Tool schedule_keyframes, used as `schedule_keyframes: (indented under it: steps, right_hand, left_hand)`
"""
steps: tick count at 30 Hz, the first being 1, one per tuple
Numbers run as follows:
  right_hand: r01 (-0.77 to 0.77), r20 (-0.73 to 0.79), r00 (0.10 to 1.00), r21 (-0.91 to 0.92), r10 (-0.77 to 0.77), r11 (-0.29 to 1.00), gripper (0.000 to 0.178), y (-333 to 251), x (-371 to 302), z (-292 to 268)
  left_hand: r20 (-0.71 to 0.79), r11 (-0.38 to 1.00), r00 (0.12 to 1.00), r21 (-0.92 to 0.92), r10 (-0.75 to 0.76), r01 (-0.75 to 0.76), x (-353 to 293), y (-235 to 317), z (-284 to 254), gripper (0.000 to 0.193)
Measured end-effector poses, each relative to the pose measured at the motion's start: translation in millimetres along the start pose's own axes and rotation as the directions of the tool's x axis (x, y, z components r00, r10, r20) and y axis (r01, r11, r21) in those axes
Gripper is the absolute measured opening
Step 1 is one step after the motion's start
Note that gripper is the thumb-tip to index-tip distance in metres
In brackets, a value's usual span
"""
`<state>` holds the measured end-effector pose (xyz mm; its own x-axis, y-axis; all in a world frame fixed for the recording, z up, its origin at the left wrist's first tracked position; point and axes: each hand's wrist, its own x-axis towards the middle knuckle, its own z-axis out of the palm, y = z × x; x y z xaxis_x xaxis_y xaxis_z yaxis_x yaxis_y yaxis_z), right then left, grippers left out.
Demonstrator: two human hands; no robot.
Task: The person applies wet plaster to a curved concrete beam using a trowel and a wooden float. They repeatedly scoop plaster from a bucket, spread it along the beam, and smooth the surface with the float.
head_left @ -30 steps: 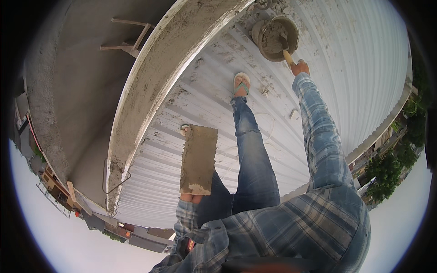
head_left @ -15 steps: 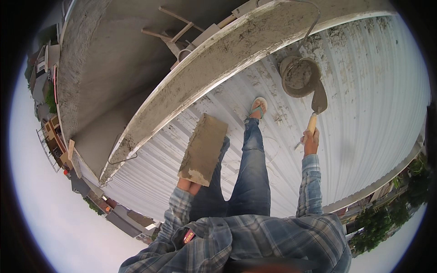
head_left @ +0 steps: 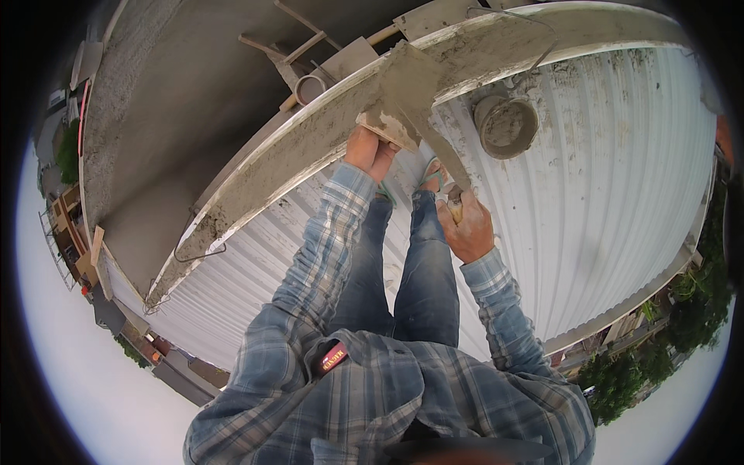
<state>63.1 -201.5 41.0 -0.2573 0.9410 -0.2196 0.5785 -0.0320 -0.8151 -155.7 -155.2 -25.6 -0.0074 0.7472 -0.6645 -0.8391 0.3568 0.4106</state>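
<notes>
Flat, diffuse daylight, bent hard by my fisheye.
To the right of the right hand [head_left: 467, 225], I get the corrugated sheeting [head_left: 620, 178] bright with soft shading; up and left of the left hand [head_left: 370, 151], the recess [head_left: 170, 116] goes dim. Below and far left of both grips, the sky [head_left: 85, 318] washes out, blue-fringed. The ledge [head_left: 267, 169] around the left grip bows, black vignetting rings my view, and low beneath both hands a dark shape [head_left: 469, 451] blurs.

Board [head_left: 397, 108] shifted over ledge [head_left: 504, 45], trowel [head_left: 447, 156] apparently against it
</notes>
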Motion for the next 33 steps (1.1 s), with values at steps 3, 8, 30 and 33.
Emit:
schedule_keyframes:
  steps: [3, 8, 30, 33]
  right_hand:
    - [-0.003, 0.112, 0.994, -0.088, 0.013, 0.996, 0.031, 2.9, 1.3, 26.9]
    - [0.133, 0.155, 0.985, -0.372, -0.079, 0.919, 0.026, 67.3, 83.0, 60.6]
    - [0.017, -0.071, 0.997, -0.302, -0.041, 0.953, 0.019, 17.8, 66.1, 59.0]
    - [0.177, 0.135, 0.984, -0.698, -0.115, 0.694, 0.019, 75.4, 106.5, 39.8]
  left_hand:
    - [-0.154, 1.0, 0.988, -0.014, 0.006, -0.009, 3.3, 4.6, 12.3, 0.025]
    - [0.102, 0.981, 0.995, 0.193, -0.004, -0.016, -1.8, 19.7, -47.4, 0.028]
    - [-0.104, 0.615, 0.963, 0.785, 0.248, -0.074, -14.2, 66.7, 23.6, 0.048]
    - [0.156, 0.211, 0.915, 0.946, 0.372, -0.247, -9.6, 61.8, 14.3, 0.044]
